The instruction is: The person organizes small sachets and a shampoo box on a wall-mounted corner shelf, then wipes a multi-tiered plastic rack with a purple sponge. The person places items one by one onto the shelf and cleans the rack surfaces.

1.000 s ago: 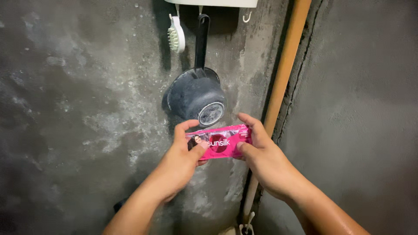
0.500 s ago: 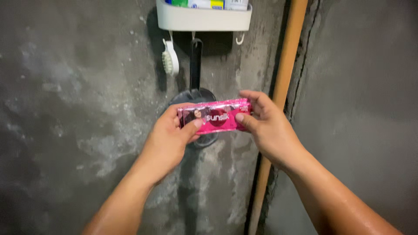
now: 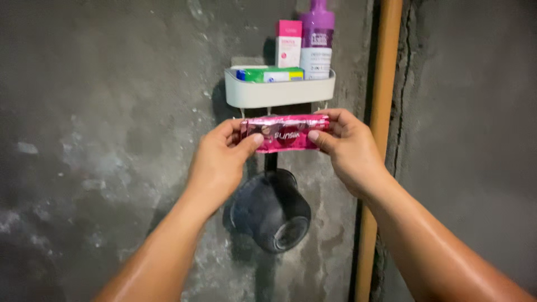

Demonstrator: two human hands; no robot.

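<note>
Below the shelf: pink sachet (image 3: pixel 284 133) held flat, level, just under white wall shelf (image 3: pixel 279 94)
Left hand (image 3: pixel 219 162): pinches sachet's left end; thumb on front
Right hand (image 3: pixel 347 148): pinches right end
Shelf contents: purple bottle (image 3: pixel 316 39); pink box (image 3: pixel 288 43); green packet (image 3: pixel 274 74)
Lower: dark dipper (image 3: pixel 271 210) hanging against wall
Right: orange pipe (image 3: pixel 380 112), vertical

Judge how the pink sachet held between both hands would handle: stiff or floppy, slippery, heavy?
The pink sachet looks thin and flat, so probably floppy and light. Its glossy foil suggests a slippery surface. The left hand and right hand pinch its ends, likely keeping it taut.
</note>
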